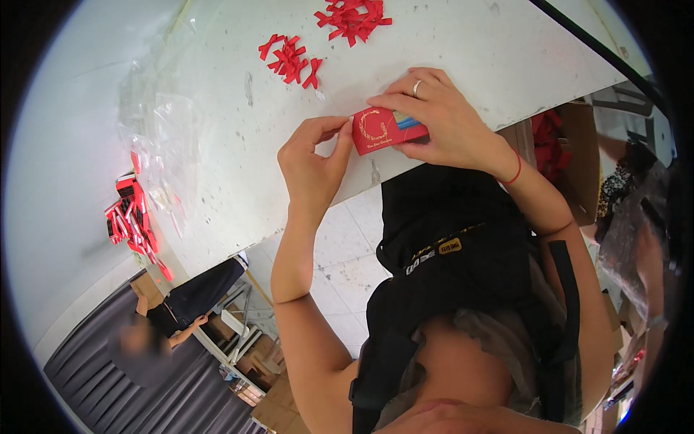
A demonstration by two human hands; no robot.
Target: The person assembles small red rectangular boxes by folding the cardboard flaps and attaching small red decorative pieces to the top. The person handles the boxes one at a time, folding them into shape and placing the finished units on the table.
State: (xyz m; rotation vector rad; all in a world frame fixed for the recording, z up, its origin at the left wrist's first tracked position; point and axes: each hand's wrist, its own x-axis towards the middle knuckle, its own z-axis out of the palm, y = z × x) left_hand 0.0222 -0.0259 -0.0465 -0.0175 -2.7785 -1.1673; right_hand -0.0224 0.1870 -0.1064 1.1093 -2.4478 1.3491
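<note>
A small red card box (372, 137) with a gold wreath print and a blue picture patch is held just above the near edge of the white table (238, 166). My right hand (455, 116), with a ring and a red string at the wrist, grips its right part, fingers over the far side and thumb along the near side. At the box's left edge, my left hand (314, 155) pinches the corner between thumb and forefinger. Beyond the hands lie a small group of red ribbon bows (290, 61) and a larger pile of red bows (354, 20).
Clear plastic bags (170, 137) and a heap of red and black small packs (131, 217) lie toward the table's left end. Another person (155, 325) stands there. To the right is an open cardboard box (578, 159) with red items; a dark bar (582, 36) crosses the far right.
</note>
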